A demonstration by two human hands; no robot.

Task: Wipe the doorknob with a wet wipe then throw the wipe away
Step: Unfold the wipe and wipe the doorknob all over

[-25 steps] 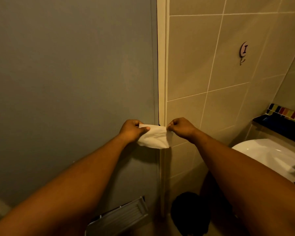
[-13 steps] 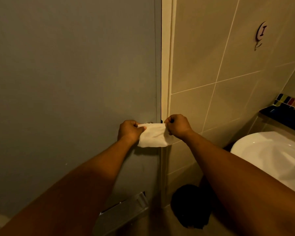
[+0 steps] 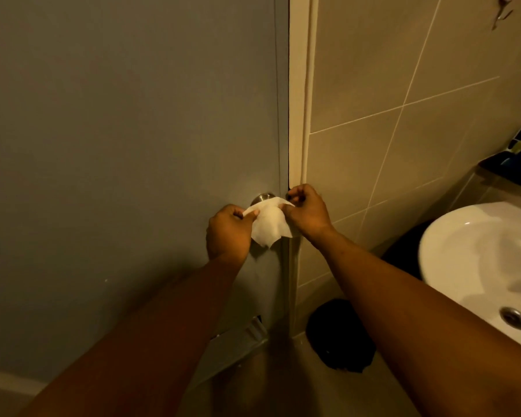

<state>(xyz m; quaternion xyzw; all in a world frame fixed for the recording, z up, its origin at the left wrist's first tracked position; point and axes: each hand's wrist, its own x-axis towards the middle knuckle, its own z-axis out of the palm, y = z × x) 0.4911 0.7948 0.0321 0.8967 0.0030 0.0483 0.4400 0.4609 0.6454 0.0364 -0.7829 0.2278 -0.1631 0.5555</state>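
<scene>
Both hands, left hand and right hand, pinch opposite corners of the white wet wipe, stretching it just in front of the round silver metal doorknob on the grey door, probably to drape it over the knob.

- The round brushed-metal doorknob, hidden a second earlier, came into sight just above the wipe.
- The white crumpled wet wipe, earlier stretched wide, bunched narrower and draped over the doorknob.
- The left hand and right hand drew closer together, flanking the doorknob.
</scene>
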